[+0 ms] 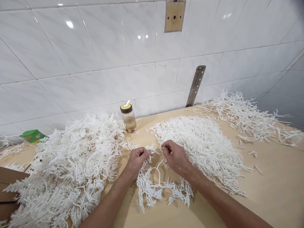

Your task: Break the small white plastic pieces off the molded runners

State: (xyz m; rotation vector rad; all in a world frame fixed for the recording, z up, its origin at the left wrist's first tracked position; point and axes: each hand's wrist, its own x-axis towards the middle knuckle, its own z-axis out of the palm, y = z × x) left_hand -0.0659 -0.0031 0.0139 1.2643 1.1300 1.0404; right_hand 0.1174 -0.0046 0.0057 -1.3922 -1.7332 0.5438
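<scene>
Between finger and thumb, my left hand (138,160) pinches a white branched plastic sprig (152,148) with feathery tips. Beside it, my right hand (177,156) is closed in a pinch close to the sprig's right side; whatever its fingertips hold is too small to make out. Below both hands a larger white branched stem (159,183) with bushy ends lies on the table. To the right of my right hand spreads a flat heap of small white sprigs (199,142). A tall pile of bushy white branches (78,164) rises left of my left hand.
Against the tiled wall stands a clear bottle (129,120) with a yellow and dark lid. Bare white stems (247,117) are heaped at the back right. A green packet (33,135) lies far left, a cardboard box (9,186) below it. A metal strip (196,85) leans on the wall.
</scene>
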